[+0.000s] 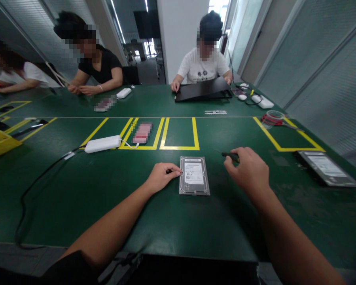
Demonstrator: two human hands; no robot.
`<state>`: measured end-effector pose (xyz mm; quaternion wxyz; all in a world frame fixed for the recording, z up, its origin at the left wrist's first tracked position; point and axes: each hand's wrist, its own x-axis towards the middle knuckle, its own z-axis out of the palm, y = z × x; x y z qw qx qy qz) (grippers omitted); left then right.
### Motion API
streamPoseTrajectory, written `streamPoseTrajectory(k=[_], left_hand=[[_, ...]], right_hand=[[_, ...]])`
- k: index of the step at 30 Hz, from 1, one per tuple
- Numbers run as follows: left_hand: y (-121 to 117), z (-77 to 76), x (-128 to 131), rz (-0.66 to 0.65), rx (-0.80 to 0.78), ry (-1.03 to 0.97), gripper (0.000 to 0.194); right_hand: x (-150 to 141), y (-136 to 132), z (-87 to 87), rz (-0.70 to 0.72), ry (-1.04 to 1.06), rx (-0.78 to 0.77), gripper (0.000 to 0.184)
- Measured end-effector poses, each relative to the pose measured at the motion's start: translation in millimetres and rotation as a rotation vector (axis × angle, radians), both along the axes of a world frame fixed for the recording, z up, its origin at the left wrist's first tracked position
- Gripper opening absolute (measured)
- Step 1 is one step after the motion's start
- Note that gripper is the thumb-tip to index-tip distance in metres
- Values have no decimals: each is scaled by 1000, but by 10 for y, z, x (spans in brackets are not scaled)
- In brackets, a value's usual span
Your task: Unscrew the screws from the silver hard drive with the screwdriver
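Note:
A hard drive (194,175) with a white label lies flat on the green table in front of me. My left hand (163,176) rests beside it, thumb and fingertips closed together against its left edge. To the drive's right, my right hand (249,166) is raised a little, gripping a screwdriver (230,156) with a dark handle. Its thin shaft points left, apart from the drive. Whether the left fingertips also hold something small is hidden.
Another hard drive (329,168) lies at the right. Yellow tape (197,134) marks the table. A white power strip (103,143) and a phone (142,132) lie left, red-handled pliers (273,120) at the right. Across the table, a person handles a black panel (203,90).

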<state>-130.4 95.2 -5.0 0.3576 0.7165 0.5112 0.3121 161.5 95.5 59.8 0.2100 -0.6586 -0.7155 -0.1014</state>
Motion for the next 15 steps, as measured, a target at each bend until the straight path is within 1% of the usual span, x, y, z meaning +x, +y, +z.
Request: streamPoseTrajectory(k=[2,4,7,9,11,15], left_hand=[[3,7,-4,-8,3,9,13],[8,11,-8,-12,-2,8,13],[17,4,-10,-25,-11,1,14],[22,-6,-10,-33,-17,-9,14],[24,-16,-7,-32,-19,-14,13],[21,-28,-4,-31,-19,-14,13]], right_hand=[[27,-13,67,108,167,121,25],[25,-34,158,197,340,161,26],[-42,-69,327,296,595,90,28],[-120,-87,451,381,710,13,28],[-212,-97,576,466,750,-25,25],[-405,-99,791,591,715,11,23]])
